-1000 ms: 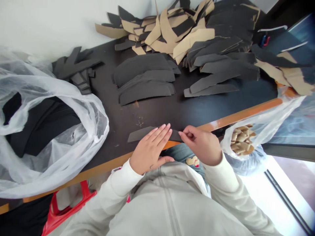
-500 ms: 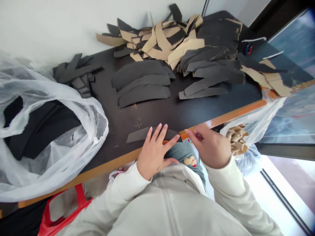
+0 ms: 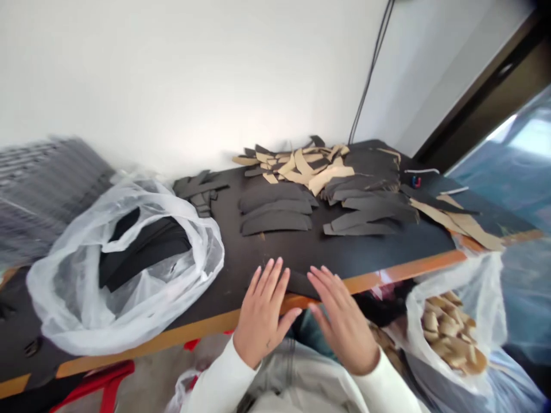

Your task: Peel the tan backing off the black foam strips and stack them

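Both grips are open, with the fingers of the left hand (image 3: 262,312) and the right hand (image 3: 342,327) spread wide and pointing forward, palms down. Between them, a dark strip (image 3: 301,284) lies at the orange-trimmed edge of the bench (image 3: 408,269), and neither hand pinches it. Stacks of dark cut pieces (image 3: 275,215) lie farther along the bench, and a plastic bag (image 3: 55,298) sits to the left.

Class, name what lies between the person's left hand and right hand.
The head view shows a dark strip between the left hand and the right hand.
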Demonstrator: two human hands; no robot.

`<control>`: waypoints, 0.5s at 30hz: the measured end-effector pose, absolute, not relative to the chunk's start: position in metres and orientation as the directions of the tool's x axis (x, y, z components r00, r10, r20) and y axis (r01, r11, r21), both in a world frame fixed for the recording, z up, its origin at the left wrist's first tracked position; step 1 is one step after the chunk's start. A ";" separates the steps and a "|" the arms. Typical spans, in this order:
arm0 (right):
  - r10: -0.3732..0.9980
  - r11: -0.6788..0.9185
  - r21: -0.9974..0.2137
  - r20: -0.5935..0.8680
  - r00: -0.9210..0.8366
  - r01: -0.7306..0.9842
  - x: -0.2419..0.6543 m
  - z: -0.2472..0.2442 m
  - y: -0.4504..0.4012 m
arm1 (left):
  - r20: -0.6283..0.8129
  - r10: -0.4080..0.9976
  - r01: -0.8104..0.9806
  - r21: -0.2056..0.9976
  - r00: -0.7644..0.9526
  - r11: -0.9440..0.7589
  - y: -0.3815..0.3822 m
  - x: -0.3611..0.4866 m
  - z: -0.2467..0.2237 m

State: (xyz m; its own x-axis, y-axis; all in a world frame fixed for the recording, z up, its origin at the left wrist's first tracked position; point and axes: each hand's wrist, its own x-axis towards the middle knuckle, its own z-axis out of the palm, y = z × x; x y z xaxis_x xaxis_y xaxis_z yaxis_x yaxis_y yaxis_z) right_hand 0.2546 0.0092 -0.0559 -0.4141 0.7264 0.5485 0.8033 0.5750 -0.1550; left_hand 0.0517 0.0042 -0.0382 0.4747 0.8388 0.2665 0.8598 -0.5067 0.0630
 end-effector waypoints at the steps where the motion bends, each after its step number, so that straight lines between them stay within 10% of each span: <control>1: 0.702 0.601 -0.098 0.540 -0.465 0.794 0.246 -0.062 0.010 | 0.260 0.846 0.868 0.049 0.466 -0.493 0.004 0.042 -0.039; 7: 0.578 0.714 0.083 0.490 -0.652 0.695 0.235 -0.081 0.021 | 0.257 0.796 0.831 -0.067 0.549 -0.552 -0.011 0.013 -0.061; 15: 0.631 0.708 -0.166 0.586 -0.508 0.686 0.317 -0.056 0.074 | 0.466 0.601 0.712 -0.093 0.649 -0.696 -0.025 -0.011 -0.056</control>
State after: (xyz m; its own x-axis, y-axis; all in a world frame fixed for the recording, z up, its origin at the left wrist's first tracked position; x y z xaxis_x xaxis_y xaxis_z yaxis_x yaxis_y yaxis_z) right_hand 0.3167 0.0743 -0.0564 -0.5083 0.6306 0.5865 0.6864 0.7079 -0.1664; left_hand -0.0110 -0.0247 -0.0556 0.6492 0.6013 0.4658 0.7116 -0.6965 -0.0928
